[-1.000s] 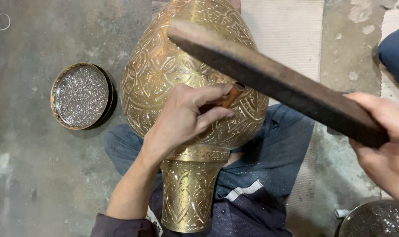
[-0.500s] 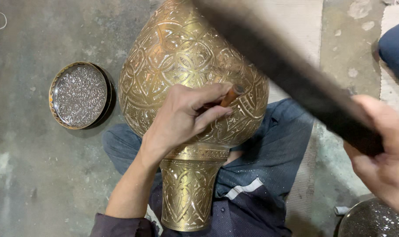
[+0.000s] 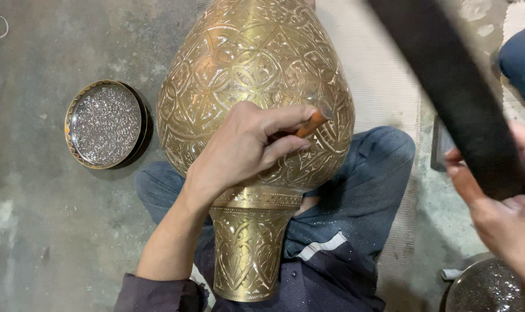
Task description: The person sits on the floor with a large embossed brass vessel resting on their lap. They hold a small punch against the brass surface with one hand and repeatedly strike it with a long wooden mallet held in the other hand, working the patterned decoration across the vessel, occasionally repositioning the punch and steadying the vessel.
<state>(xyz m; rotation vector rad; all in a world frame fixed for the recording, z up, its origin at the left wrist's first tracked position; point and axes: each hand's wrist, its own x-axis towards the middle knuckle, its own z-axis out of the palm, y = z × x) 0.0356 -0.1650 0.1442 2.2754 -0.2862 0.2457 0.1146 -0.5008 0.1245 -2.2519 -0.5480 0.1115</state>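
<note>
**Desk:** While you have the head view up, where does the work sit against the hands?

**Operator:** I see the large pear-shaped engraved brass vase (image 3: 257, 75) lying across the person's lap, neck toward the body, belly away. The left hand (image 3: 245, 153) rests on the lower belly just above the neck collar, fingers pinched tight around a thin orange-handled chisel (image 3: 313, 123) whose tip meets the brass on the right flank. The right hand (image 3: 499, 214) is off to the right, well clear of the vase, clamped around the lower end of a long dark wooden striking bar (image 3: 453, 92) that slants up across the frame, blurred.

**Desk:** Materials?

**Operator:** I read the vase as polished yellow metal, cut all over with interlaced stars and leafy scrolls; the flared neck carries the same pattern. The bar looks matte and nearly black. The floor (image 3: 31, 231) is rough grey concrete. The legs wear blue denim.

**Desk:** Counts?

**Operator:** I count one vase, one chisel and one bar. There are two round trays of glittering metal chips: a brass-rimmed round tray (image 3: 105, 124) left of the vase, and a second dark tray (image 3: 485, 289) at the lower right corner.
</note>
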